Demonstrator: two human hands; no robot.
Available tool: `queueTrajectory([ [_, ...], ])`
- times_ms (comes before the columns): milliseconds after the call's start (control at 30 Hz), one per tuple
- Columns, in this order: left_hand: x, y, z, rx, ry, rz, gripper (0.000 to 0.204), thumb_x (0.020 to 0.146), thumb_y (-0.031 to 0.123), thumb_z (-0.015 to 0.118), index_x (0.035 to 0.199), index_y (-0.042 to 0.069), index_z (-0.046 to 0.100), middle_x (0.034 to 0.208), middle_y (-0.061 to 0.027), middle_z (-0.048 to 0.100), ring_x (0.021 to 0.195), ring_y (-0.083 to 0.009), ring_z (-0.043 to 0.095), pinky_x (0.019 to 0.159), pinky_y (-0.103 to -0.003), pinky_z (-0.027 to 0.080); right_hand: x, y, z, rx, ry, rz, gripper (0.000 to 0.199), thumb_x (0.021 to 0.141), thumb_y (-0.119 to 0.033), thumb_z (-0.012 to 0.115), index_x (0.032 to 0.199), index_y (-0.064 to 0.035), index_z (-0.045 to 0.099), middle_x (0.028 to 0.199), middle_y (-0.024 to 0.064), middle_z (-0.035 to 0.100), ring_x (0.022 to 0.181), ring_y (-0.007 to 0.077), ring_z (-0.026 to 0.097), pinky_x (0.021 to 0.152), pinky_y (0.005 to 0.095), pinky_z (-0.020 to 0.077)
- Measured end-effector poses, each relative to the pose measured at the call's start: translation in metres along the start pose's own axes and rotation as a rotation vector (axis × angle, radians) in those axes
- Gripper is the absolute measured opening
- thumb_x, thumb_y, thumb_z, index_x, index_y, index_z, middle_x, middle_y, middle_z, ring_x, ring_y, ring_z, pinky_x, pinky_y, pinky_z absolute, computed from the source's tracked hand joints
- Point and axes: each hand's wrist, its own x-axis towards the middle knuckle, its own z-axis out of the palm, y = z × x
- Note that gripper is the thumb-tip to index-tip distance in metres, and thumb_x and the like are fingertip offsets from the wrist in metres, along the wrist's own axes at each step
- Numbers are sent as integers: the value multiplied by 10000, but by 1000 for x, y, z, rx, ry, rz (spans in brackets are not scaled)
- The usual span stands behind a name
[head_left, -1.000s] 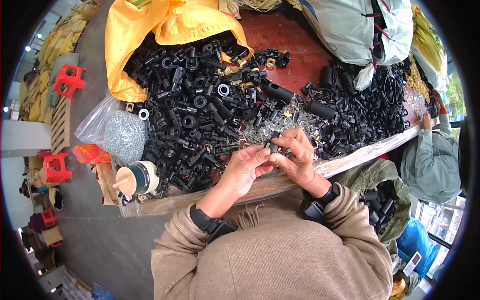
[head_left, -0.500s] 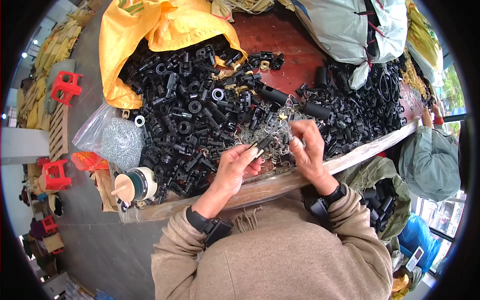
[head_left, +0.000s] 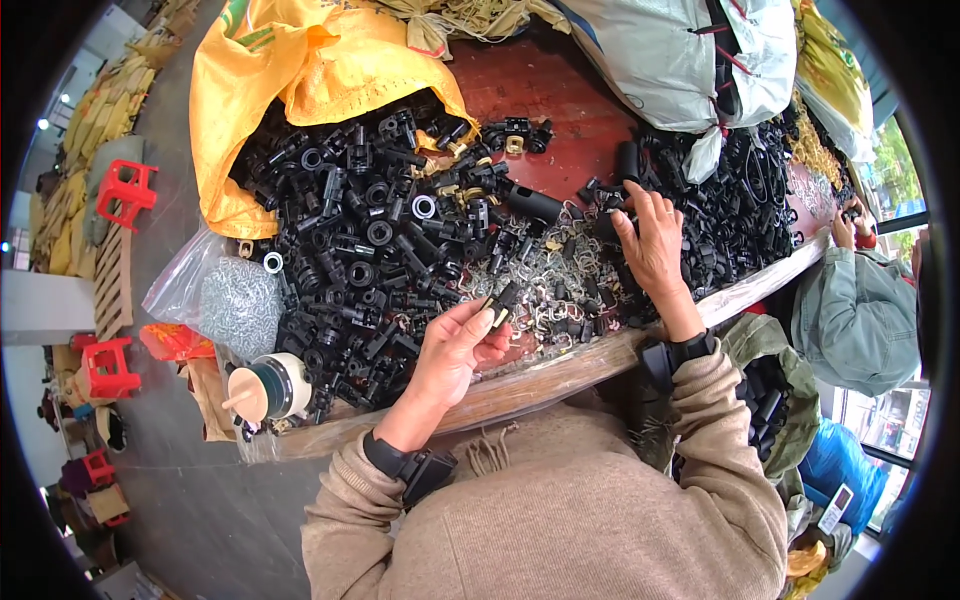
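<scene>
My left hand [head_left: 455,350] is closed, thumb and fingers pinching a small black plastic part [head_left: 504,300] with a pale brassy edge, above the near side of the table. Farther off to the right, my right hand [head_left: 655,245] reaches over the black parts with its fingers apart. Its thumb and fingertips are beside dark pieces [head_left: 603,195], and I cannot make out whether they touch them. Between the hands lie scattered small silvery metal hooks [head_left: 560,275]. A heap of black plastic fittings [head_left: 370,235] spreads to the left, and a black cylinder [head_left: 535,204] rests behind the hooks.
A yellow sack [head_left: 225,120] opens onto the heap. At left stand a clear bag of metal bits [head_left: 240,300] and a cream lidded container [head_left: 268,388]. A wooden rail [head_left: 540,385] edges the table. White sacks [head_left: 670,60] and a co-worker's sleeve [head_left: 850,310] are at right.
My right hand has moved right and farther away, from beside the black part to over the dark pieces. My left hand, still pinching the part, has shifted slightly left. The whole view has shifted slightly.
</scene>
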Motion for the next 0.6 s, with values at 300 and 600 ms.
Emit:
queueTrajectory([
  [300,1,1,2,36,-44,11,342,812,183,534,1094,46,398,812,-81,577,671,-127,566,590,-208,465,19,-38,5,380,-436,-464,275,808,-243,502,963,-18,531,734,117,529,628,273,522,569,345,422],
  [600,11,4,11,37,250,414,358,827,181,515,1116,50,351,892,-71,560,825,-123,542,734,-237,408,6,-51,20,884,-590,-48,251,808,-238,514,890,-4,551,699,100,526,602,213,535,531,269,421],
])
